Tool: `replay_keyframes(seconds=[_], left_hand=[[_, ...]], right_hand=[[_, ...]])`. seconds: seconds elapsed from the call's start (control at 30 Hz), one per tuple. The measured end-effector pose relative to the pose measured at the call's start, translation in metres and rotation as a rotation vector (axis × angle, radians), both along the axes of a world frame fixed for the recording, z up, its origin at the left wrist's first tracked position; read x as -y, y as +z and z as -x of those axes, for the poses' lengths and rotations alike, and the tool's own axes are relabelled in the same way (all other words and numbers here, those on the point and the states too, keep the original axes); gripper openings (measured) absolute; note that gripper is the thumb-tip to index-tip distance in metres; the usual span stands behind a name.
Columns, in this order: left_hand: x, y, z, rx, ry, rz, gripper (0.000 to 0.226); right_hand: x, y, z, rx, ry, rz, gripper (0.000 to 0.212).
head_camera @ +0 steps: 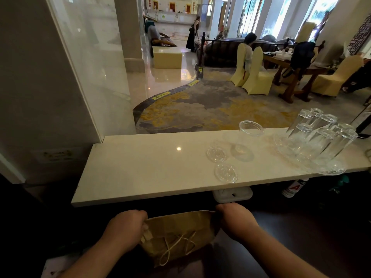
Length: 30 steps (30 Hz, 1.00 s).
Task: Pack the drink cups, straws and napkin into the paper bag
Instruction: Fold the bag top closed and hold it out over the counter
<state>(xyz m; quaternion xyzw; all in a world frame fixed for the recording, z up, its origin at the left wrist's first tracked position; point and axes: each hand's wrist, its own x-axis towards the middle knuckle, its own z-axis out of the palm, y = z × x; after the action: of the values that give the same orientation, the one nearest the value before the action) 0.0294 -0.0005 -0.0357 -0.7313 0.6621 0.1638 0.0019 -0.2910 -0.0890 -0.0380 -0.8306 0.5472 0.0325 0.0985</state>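
A brown paper bag (pixel 176 235) with twine handles sits low in front of me, below the counter's front edge. My left hand (pixel 126 227) grips its left rim and my right hand (pixel 234 219) grips its right rim. On the cream counter (pixel 140 163) stands a clear plastic drink cup (pixel 247 139), with two clear flat lids, the far lid (pixel 216 154) and the near lid (pixel 226 173), to its left. No straws or napkin are visible.
Several upturned drinking glasses (pixel 319 139) crowd the counter's right end. A white bottle (pixel 294 187) and a white object (pixel 232 194) sit under the counter. A glass panel and wall stand on the left. Beyond lie a carpeted hall, covered chairs, a table and people.
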Motion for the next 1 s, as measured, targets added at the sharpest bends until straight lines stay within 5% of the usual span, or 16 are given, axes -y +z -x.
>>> replay_keyframes(seconds=[0.53, 0.7, 1.0], left_hand=[[0.005, 0.050, -0.006, -0.015, -0.024, 0.129, 0.015], [0.010, 0.069, -0.009, -0.001, -0.047, 0.149, 0.012], [0.015, 0.110, -0.012, 0.047, -0.080, 0.201, 0.015]], right_hand=[[0.002, 0.053, 0.007, 0.003, 0.090, 0.075, 0.019], [0.008, 0.080, 0.007, -0.009, 0.125, 0.086, 0.035], [0.016, 0.122, 0.006, -0.041, 0.158, 0.112, 0.023]])
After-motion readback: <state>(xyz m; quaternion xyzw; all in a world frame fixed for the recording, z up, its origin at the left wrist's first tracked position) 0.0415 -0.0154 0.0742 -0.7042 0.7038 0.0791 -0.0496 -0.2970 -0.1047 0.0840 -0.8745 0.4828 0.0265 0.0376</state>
